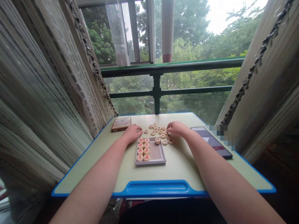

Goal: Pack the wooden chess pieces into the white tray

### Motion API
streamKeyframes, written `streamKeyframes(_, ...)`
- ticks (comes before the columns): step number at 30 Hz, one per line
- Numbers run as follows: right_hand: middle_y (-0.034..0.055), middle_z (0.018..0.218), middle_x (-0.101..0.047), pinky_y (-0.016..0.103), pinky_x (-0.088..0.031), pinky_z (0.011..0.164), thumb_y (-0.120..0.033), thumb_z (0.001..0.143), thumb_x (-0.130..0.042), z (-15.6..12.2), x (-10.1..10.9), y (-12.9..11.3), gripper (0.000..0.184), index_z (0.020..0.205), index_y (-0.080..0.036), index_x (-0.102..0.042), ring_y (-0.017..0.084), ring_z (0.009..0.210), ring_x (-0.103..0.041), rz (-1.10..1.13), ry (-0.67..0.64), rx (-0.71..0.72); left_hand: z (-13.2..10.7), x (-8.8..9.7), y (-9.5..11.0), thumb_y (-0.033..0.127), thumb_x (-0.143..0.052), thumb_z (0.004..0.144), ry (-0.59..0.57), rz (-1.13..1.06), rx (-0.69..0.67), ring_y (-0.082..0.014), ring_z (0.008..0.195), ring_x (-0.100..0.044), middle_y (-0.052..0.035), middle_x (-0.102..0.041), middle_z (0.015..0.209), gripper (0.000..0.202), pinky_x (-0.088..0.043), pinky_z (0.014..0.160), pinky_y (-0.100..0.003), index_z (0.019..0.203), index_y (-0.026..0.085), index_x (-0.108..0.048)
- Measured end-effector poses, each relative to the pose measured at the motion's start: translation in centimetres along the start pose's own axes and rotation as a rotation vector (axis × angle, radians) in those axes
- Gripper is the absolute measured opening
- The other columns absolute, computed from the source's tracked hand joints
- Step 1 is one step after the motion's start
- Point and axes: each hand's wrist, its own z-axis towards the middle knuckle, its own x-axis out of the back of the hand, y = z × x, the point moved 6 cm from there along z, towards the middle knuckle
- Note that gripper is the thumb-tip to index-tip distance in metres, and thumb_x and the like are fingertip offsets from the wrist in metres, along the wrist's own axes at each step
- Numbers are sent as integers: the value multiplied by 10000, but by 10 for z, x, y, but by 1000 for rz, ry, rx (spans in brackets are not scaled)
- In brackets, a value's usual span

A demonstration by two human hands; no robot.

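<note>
Loose xiangqi pieces (157, 130) sit mid-table, just past the 12 o'clock edge of the tray (157, 153), which holds eight red-marked pieces (143, 149) in two columns on its 9 o'clock side. Right hand (177, 128) is on the pile's 3 o'clock edge, fingers bent down onto pieces; can't tell if they're clamped on one. Left hand (132, 133) rests at the tray's 11 o'clock corner, fingers loosely curled, nothing in them; box lid (121, 123) at 10 o'clock on the table (182, 169), phone (212, 141) at 3 o'clock.
</note>
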Motion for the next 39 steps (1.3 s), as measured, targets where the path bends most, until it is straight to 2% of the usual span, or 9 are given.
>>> streamKeyframes(6,65,1027,-650,229,-422,623,-182,680,-566,-13,26,-6,408,1085,-188,-617,171,799,-592,6,135,33,-1,1,3,440,-460,766,-22,19,4,-238,955,-563,-89,-587,1032,378,-435,866,-338,958,192,-671)
streamKeyframes(10,67,954,-675,222,-418,605,-132,687,-545,-15,31,-3,317,976,-179,-665,169,768,-599,29,143,-9,-2,2,5,458,-454,769,-33,50,1,-239,959,-563,-92,-584,1041,393,-435,870,-338,965,192,-667)
streamKeyframes(13,70,928,-683,226,-422,662,-168,740,-497,-11,31,-4,248,902,-174,-685,172,804,-600,60,255,14,-2,2,5,447,-464,771,-32,62,0,-238,965,-562,-91,-590,1043,382,-434,873,-336,977,192,-661)
streamKeyframes(17,93,1038,-652,268,-420,793,-230,812,-424,-1,15,-9,312,997,-155,-663,193,925,-573,63,339,76,1,2,2,376,-482,781,0,9,16,-217,937,-574,-89,-610,1049,359,-441,865,-323,1034,166,-629)
streamKeyframes(21,57,1261,-539,336,-292,1006,-344,839,-447,7,-14,-25,362,1126,-207,-619,231,1170,-429,17,294,251,5,-1,-1,303,-537,757,43,-124,70,-179,843,-599,-68,-630,1067,347,-466,822,-300,1071,169,-601)
streamKeyframes(25,71,1190,-595,298,-346,972,-357,862,-408,13,-30,-29,379,1125,-178,-614,197,1114,-499,145,173,302,10,-6,0,336,-558,752,98,-295,112,-182,900,-607,-75,-642,1080,409,-473,832,-286,1121,162,-581)
streamKeyframes(32,58,1029,-665,265,-443,833,-309,855,-415,23,-24,-7,303,1024,-174,-627,163,948,-599,445,223,94,18,-17,-5,485,-501,777,47,-403,154,-218,1046,-575,-72,-642,1116,437,-414,934,-323,1059,181,-638)
streamKeyframes(35,51,966,-674,254,-452,793,-281,820,-449,24,-26,-5,268,970,-169,-642,160,889,-607,478,246,85,21,-20,-3,493,-378,839,-17,-361,93,-211,1154,-504,-53,-575,1226,475,-355,993,-337,1146,201,-592)
streamKeyframes(39,59,1042,-653,263,-431,834,-230,767,-491,23,-27,-9,288,1005,-170,-641,171,939,-586,444,270,164,28,-19,6,432,-323,866,-62,-249,-28,-194,1176,-485,-55,-546,1261,474,-343,1002,-320,1206,191,-549)
